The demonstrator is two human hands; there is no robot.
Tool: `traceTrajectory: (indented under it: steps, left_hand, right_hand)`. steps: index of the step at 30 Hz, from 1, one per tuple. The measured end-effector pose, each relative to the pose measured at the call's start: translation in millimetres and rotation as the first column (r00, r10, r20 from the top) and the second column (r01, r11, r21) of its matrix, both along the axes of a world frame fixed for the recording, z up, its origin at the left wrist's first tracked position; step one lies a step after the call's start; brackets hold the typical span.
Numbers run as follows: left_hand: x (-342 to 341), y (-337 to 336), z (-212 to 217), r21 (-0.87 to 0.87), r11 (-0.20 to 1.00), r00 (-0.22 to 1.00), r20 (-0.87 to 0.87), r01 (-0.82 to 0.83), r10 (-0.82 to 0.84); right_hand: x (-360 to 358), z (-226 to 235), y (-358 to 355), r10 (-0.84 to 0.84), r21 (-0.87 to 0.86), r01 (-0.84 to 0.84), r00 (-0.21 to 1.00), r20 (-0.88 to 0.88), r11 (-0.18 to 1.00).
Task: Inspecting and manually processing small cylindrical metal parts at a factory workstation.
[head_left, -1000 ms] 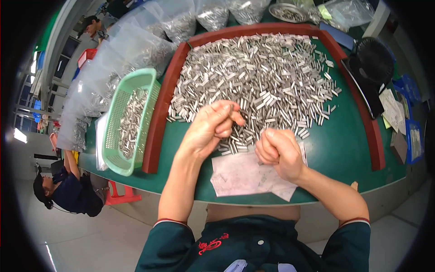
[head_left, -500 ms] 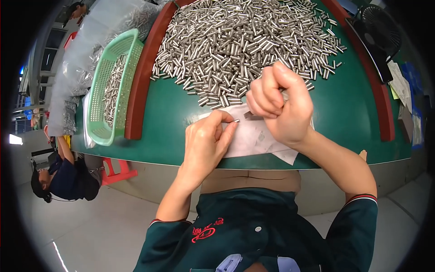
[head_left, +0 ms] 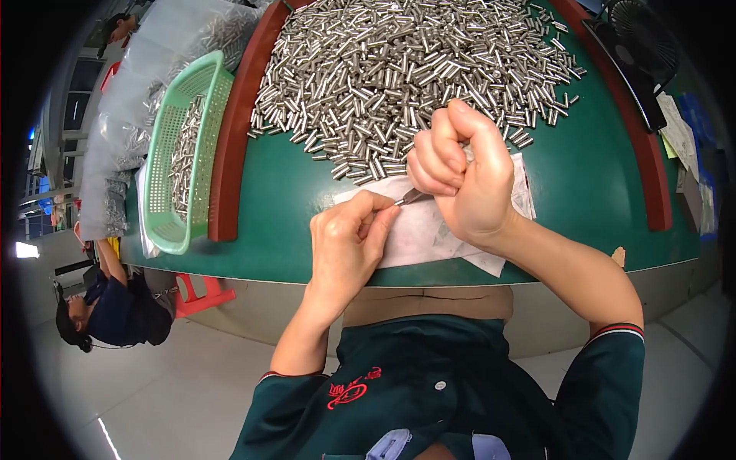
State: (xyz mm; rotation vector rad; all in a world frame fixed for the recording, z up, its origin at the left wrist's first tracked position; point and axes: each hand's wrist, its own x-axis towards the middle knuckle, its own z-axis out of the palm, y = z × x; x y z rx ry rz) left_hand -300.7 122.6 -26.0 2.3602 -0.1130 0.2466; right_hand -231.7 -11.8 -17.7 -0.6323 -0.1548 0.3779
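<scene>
My left hand (head_left: 343, 239) is closed, thumb and forefinger pinching a small shiny metal cylinder (head_left: 399, 202). My right hand (head_left: 474, 182) is curled in a fist around a tool whose dark, narrow tip (head_left: 414, 196) sticks out on its left side. The tip meets the end of the cylinder, or lies very close to it. The tool's handle is hidden in my fist, so its exact kind cannot be made out. Under both hands lies a stained whitish cloth (head_left: 418, 241). Just beyond them spreads a big heap of similar metal cylinders (head_left: 391, 84).
A green plastic basket (head_left: 205, 165) holding cylinders stands left of a red-brown rail (head_left: 232, 146); another such rail (head_left: 640, 149) runs along the right. Clear plastic bags of parts (head_left: 115, 184) lie far left. A black fan (head_left: 640, 38) stands at the back right. Another person (head_left: 115, 307) sits at left.
My right hand has moved slightly left and down, bringing the tool's tip up to the cylinder. My left hand keeps its pinch in nearly the same spot.
</scene>
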Motion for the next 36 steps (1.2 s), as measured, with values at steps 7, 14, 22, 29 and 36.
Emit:
traceTrajectory:
  steps: [7,14,22,29,36]
  left_hand:
    - [0.7,-0.5,1.8,0.005,1.000,1.000,0.011,-0.003,0.003]
    - [1.0,-0.5,4.2,0.008,1.000,0.999,-0.037,0.004,-0.004]
    - [4.5,0.5,6.0,-0.007,0.999,0.998,-0.052,0.033,-0.033]
    - [5.7,-2.9,16.7,0.061,0.998,0.999,-0.039,0.013,-0.010]
    - [6.7,6.1,15.8,-0.630,0.767,0.952,-0.294,-0.123,-0.088]
  right_hand:
    - [-0.9,1.8,1.3,0.010,-0.020,-0.010,1.000,0.014,1.000]
    - [-8.4,6.4,5.3,0.019,-0.140,-0.004,0.995,0.102,0.990]
    - [-10.5,10.8,12.6,0.002,-0.197,0.029,0.988,0.157,0.980]
    - [-11.4,13.2,14.5,0.014,-0.289,0.059,0.969,0.245,0.956]
    - [-12.1,0.6,-2.6,0.039,-0.172,-0.007,0.983,0.181,0.985]
